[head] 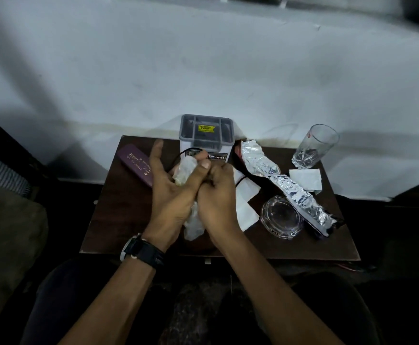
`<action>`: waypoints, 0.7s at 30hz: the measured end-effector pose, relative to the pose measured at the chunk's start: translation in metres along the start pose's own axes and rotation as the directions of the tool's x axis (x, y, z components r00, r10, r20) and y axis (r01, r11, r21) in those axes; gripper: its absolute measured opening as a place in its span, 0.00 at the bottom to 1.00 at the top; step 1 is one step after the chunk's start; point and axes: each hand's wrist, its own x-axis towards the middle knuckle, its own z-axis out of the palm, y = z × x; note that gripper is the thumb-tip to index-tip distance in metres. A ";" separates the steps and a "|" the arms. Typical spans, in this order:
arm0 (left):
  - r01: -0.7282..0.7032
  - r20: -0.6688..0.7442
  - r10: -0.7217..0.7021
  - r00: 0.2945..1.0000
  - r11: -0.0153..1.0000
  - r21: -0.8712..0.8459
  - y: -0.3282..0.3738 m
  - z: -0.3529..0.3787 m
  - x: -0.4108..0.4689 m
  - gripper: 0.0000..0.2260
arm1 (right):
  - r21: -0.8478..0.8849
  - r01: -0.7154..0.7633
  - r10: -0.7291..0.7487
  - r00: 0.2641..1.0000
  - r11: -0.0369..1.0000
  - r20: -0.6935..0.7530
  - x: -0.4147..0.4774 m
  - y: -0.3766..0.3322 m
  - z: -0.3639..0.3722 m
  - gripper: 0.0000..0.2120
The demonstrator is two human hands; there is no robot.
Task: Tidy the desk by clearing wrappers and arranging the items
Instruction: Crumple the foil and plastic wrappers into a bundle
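Currently you hold the crumpled wrapper [185, 171] squeezed between both hands over the middle of the desk [303, 247]. Your right hand [219, 192] curls tightly round it, and your left hand [171, 195] clamps it with the thumb, index finger straight. Just behind stands a grey-lidded container [206, 120]; a foil wrapper [260, 160], ashtray [282, 217] and glass [314, 146] sit to the right.

foil wrapper [290, 185], ashtray [282, 216] crowd right
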 end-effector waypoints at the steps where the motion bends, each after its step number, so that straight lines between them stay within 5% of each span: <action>1: -0.056 0.005 0.056 0.998 0.998 0.025 -0.001 -0.001 0.002 0.44 | -0.068 0.018 -0.017 1.000 0.998 0.020 -0.004 0.001 -0.001 0.10; 3: -0.199 0.062 0.194 0.979 0.976 0.090 -0.001 -0.005 0.006 0.44 | -0.075 -0.042 0.046 0.998 0.996 0.052 -0.012 0.005 -0.005 0.11; 5: -0.328 0.165 0.305 0.938 0.935 0.138 -0.003 -0.007 0.006 0.44 | 0.244 -0.221 0.202 0.974 0.944 0.101 -0.020 0.011 -0.008 0.14; 8: -0.404 0.300 0.337 0.892 0.894 0.195 -0.013 -0.002 -0.003 0.42 | 0.580 -0.360 0.381 0.920 0.731 0.091 -0.031 0.011 -0.012 0.13; 11: -0.412 0.263 0.359 0.895 0.893 0.183 -0.016 -0.001 -0.003 0.31 | 0.794 -0.282 0.520 0.853 0.539 -0.050 -0.035 0.009 -0.011 0.07; 13: -0.399 0.182 0.378 0.908 0.911 0.100 -0.011 -0.001 0.002 0.22 | 0.791 -0.356 0.597 0.802 0.498 -0.015 -0.031 0.009 -0.009 0.12; 16: -0.350 0.080 0.352 0.933 0.936 -0.034 -0.003 0.004 0.000 0.13 | 0.724 -0.562 0.622 0.747 0.400 0.236 -0.026 0.005 -0.007 0.24; 19: -0.301 0.046 0.304 0.952 0.952 -0.061 0.004 0.008 -0.005 0.12 | 0.743 -0.626 0.546 0.718 0.235 0.432 -0.024 0.002 -0.005 0.22; 21: -0.337 0.081 0.334 0.939 0.941 0.032 0.005 0.006 -0.006 0.10 | 0.728 -0.621 0.553 0.729 0.289 0.403 -0.023 0.005 -0.005 0.18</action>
